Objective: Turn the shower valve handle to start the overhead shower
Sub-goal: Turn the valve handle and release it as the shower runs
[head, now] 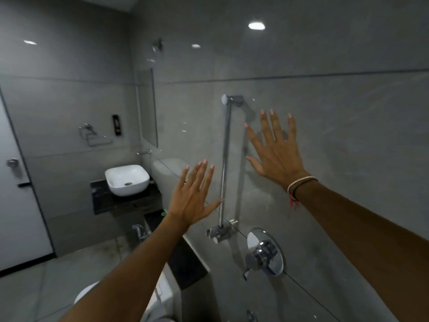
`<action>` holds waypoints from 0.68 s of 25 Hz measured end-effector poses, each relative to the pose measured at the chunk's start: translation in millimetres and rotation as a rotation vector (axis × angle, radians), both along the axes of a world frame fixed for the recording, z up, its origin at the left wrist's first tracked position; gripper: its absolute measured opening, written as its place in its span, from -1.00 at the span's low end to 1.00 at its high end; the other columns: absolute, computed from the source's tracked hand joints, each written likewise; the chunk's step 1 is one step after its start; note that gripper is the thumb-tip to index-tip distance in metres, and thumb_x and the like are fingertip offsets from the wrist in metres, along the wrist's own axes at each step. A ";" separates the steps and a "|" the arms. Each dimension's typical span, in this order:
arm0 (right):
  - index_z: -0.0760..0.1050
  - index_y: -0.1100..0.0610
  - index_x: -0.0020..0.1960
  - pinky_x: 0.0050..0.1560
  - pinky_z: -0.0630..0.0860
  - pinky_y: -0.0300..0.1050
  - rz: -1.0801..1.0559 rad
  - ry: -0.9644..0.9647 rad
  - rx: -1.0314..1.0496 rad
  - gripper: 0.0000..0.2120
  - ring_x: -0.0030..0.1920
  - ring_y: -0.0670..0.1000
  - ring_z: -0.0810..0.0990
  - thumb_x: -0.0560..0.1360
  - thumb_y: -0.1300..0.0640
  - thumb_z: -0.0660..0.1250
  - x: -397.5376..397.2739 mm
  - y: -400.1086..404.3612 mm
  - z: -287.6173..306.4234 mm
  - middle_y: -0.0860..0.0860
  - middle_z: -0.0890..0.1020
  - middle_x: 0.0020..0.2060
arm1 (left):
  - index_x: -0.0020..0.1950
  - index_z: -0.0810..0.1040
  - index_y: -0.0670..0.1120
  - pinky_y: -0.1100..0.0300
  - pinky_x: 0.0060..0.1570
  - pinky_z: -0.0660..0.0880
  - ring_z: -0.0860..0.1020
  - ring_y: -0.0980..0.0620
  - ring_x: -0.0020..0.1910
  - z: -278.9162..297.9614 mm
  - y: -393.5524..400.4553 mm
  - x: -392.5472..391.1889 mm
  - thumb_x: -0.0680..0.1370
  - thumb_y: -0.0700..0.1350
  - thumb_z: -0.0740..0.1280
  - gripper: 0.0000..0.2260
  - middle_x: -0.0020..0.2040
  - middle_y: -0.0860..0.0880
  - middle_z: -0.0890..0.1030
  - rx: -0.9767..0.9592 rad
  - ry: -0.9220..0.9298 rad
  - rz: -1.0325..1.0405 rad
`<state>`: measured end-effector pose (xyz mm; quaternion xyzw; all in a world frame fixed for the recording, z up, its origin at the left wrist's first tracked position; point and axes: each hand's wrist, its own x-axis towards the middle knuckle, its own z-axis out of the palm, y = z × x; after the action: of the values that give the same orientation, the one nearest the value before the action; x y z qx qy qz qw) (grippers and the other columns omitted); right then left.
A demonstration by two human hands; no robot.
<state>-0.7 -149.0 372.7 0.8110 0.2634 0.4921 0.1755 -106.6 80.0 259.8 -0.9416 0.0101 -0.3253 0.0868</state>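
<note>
Head view. Both hands are raised, backs toward the camera, in front of the grey tiled shower wall (336, 126). The left hand (193, 196) has its four fingers (201, 173) extended and close together, the thumb held out to the right; it holds nothing, and its thumb tip lies just beside the chrome riser rail (224, 159), though contact cannot be confirmed. A ring shows on one finger. The right hand (276, 152) is higher, its fingers (267, 126) spread wide and straight, empty, held close to the wall; whether the palm touches the tile cannot be told. Thin bands (299, 184) circle the right wrist, with a red thread hanging below them.

The shower valve handle (261, 255) sits low on the same wall, below and between the two hands and well apart from both. It is polished chrome: a stubby cylindrical knob mounted on a round chrome wall plate (255, 238). Its long axis runs outward from the wall, toward the lower left of the frame, and a small lever (246, 273) projects downward beneath it. Neither hand touches it.

The riser rail runs nearly vertically from an upper wall bracket (233, 99) to a lower chrome fitting (218, 232), just up-left of the valve plate. Farther left stand a white basin (127, 180) on a dark tabletop (102, 201), and a door (16, 182).
</note>
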 end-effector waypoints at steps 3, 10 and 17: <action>0.05 0.06 0.77 0.56 -0.08 0.57 0.097 -0.002 0.055 -0.10 0.69 0.40 0.00 0.60 -0.31 0.29 -13.5 42.7 27.7 0.36 0.01 0.70 | 0.63 0.02 -0.14 -0.21 0.58 0.04 0.06 -0.16 0.62 46.7 47.5 -35.8 0.55 0.38 0.04 -0.18 0.64 -0.21 0.09 0.012 -0.126 0.113; 0.06 0.06 0.76 0.58 -0.03 0.54 0.358 -0.018 0.135 -0.09 0.69 0.39 0.03 0.59 -0.34 0.29 -61.4 158.9 70.7 0.34 0.05 0.70 | 0.63 -0.08 -0.12 -0.20 0.58 0.01 -0.07 -0.13 0.64 113.9 146.8 -157.2 0.55 0.42 -0.04 -0.15 0.65 -0.19 -0.04 0.115 -0.220 0.487; 0.03 0.04 0.76 0.57 -0.09 0.52 0.586 -0.026 0.203 -0.09 0.69 0.37 0.04 0.59 -0.39 0.23 -129.7 257.9 95.7 0.33 0.04 0.70 | 0.63 -0.16 -0.08 -0.20 0.59 -0.05 -0.10 -0.14 0.63 149.0 200.5 -299.6 0.52 0.44 -0.14 -0.15 0.66 -0.19 -0.07 0.176 -0.217 0.820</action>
<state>-130.4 108.9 468.3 0.7074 0.4332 0.5560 -0.0523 -406.2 280.5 408.7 -0.8169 -0.3466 -0.3590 0.2892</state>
